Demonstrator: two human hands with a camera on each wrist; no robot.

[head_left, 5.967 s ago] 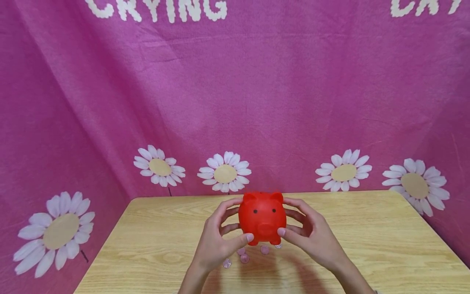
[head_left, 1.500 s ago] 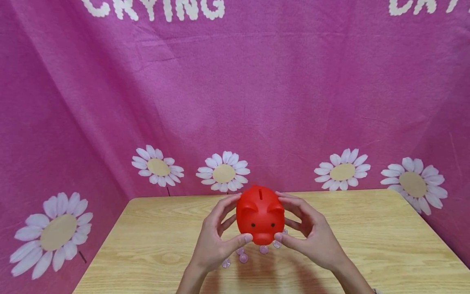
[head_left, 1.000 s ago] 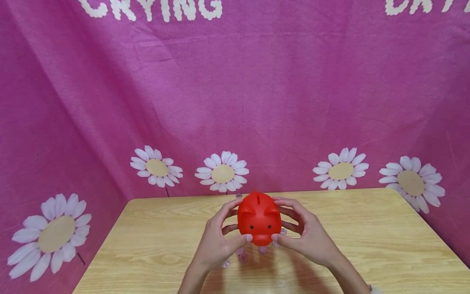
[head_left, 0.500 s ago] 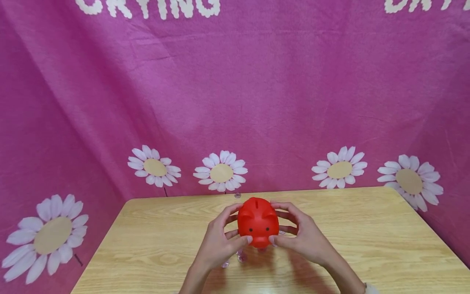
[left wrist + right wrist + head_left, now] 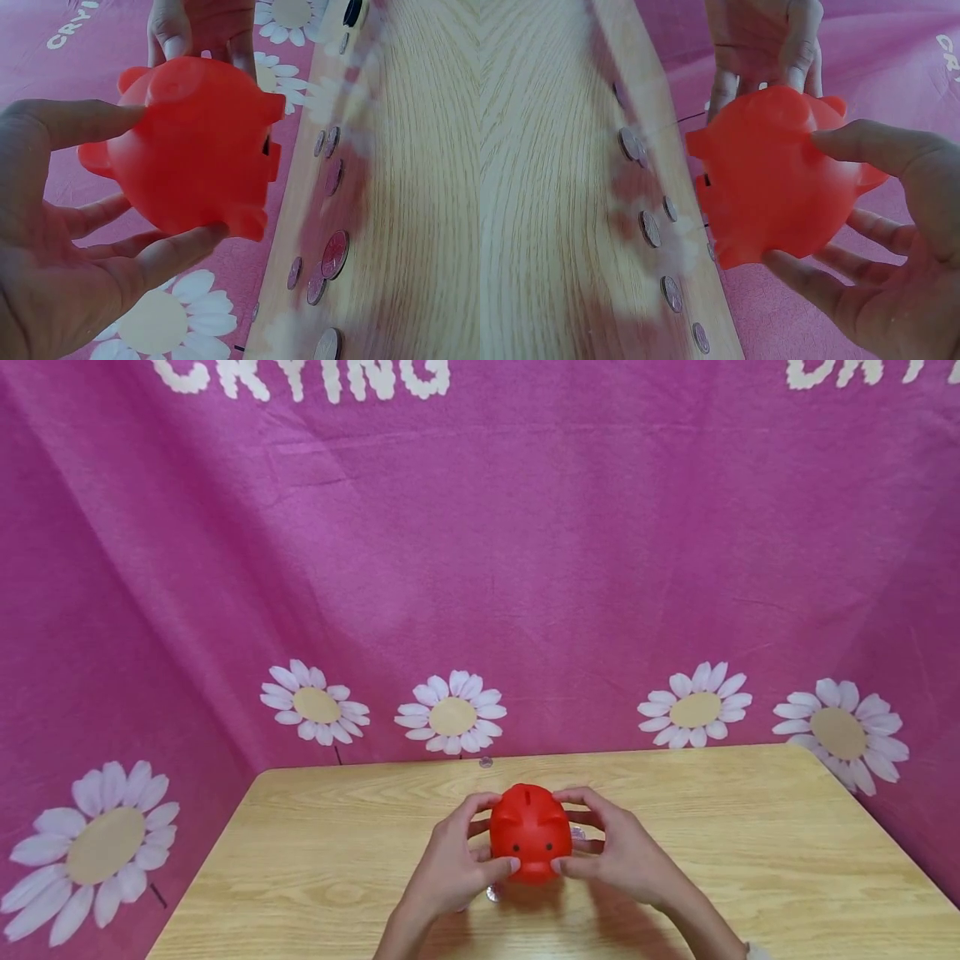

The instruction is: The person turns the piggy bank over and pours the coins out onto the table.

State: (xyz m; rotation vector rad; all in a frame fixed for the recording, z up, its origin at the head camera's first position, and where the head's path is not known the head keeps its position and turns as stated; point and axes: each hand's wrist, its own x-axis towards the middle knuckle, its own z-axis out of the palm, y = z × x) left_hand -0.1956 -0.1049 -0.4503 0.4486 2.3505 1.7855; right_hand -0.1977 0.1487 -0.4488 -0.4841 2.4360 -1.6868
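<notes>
Head view: both hands meet over the middle of the wooden bench [image 5: 750,827]. The left hand [image 5: 450,868] and the right hand [image 5: 622,860] hold a red piggy bank [image 5: 530,833] between them, each grip curled round one flank with a thumb tip pressed beside the snout. The bank faces the person, coin slot on top, and it sits low between the palms; whether its feet touch the bench cannot be told here. A clear coin [image 5: 492,893] shows just below the left thumb, and another coin [image 5: 486,762] lies beyond the fingertips at the bench's far edge. Behind the hands hangs a pink daisy cloth [image 5: 525,568].

Left wrist view: the left hand [image 5: 52,262] grips the piggy bank [image 5: 195,150], thumb along its upper side and fingers curled beneath the belly. The right hand's fingers [image 5: 169,30] clamp the opposite flank. The bank is off the bench [image 5: 427,187], its feet clear of the wood. A scatter of coins [image 5: 334,253] lies on the bench just past the bank's feet.

Right wrist view: the right hand [image 5: 900,255] grips the piggy bank [image 5: 780,172] with its thumb on top and fingers under it. The left hand's fingers [image 5: 799,45] hold the far side. Coins [image 5: 649,228] lie in a loose row on the bench [image 5: 540,187] beside the bank's feet.
</notes>
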